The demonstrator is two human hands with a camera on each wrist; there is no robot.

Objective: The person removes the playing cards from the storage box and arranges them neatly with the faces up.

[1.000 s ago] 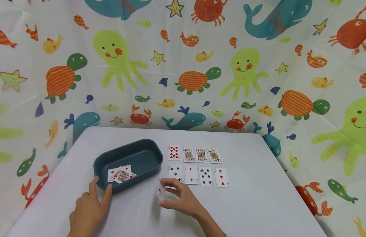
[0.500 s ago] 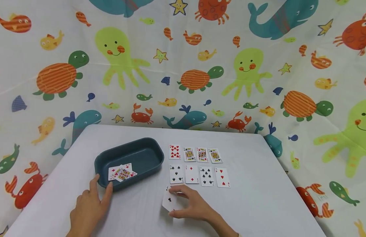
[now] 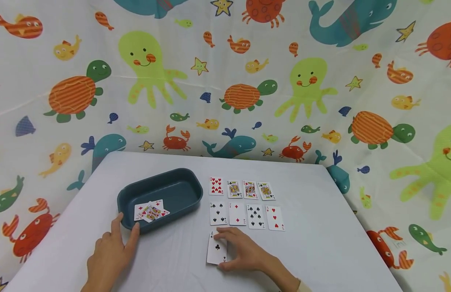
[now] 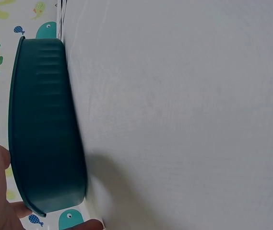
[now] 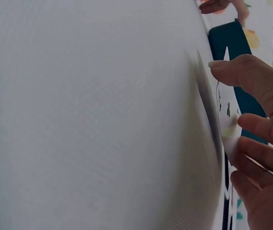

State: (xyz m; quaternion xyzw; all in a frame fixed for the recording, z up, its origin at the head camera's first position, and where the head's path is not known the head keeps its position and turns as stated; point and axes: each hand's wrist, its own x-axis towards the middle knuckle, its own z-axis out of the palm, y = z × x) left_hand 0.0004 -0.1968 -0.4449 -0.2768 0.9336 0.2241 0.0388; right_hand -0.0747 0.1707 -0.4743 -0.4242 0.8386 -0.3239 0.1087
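Observation:
In the head view, my right hand [image 3: 247,251] pinches an ace of clubs [image 3: 217,247] by its edges, thumb at the near end and fingertips at the far end. The card lies nearly flat, close over the white tabletop, just in front of the card rows. The right wrist view catches the ace [image 5: 226,112] edge-on, slightly bowed between thumb and fingers. At the left, my left hand [image 3: 110,251] touches the near-left corner of a dark teal tray [image 3: 176,194] with index finger and thumb spread apart. A few overlapping cards [image 3: 152,211], one a face card, lie face up inside it.
Two rows of face-up cards lie right of the tray. The back row has a hearts card [image 3: 216,186] and face cards [image 3: 251,190]; the front row includes spades [image 3: 218,213], a two of diamonds [image 3: 237,213] and hearts [image 3: 274,218]. A sea-animal curtain [image 3: 225,61] hangs behind the table [image 3: 320,243].
My right hand has carried the ace of clubs right and lowered it, turning it from steeply tilted to nearly flat. The left hand stays at the tray's corner.

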